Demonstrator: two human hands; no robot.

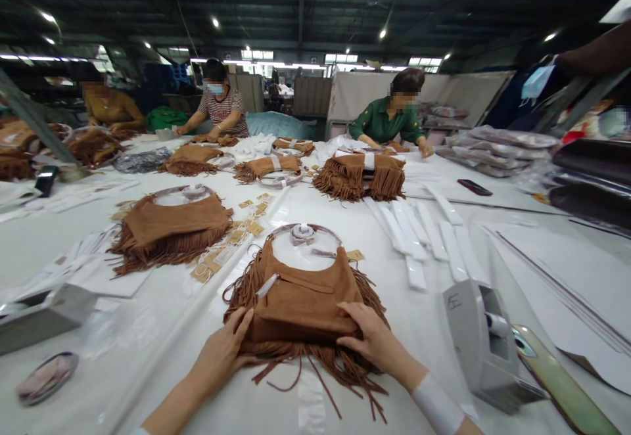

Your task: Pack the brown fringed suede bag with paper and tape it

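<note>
Fringed brown suede handbag [305, 313]: on white table [162, 363], between the hands; contents hidden | left hand [224, 343], right hand [372, 335]: apart, touching its opposite lower sides, cannot tell if gripping | gray tape dispenser [462, 330], at right: holds white roll [497, 324]

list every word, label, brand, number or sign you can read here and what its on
No text can be read with certainty.
Grey tape dispenser at right: a dark handwritten mark, too unclear to quote.
Small tan tags: any print is too small to read.
Nearest fringed brown bag: no text visible.
</note>
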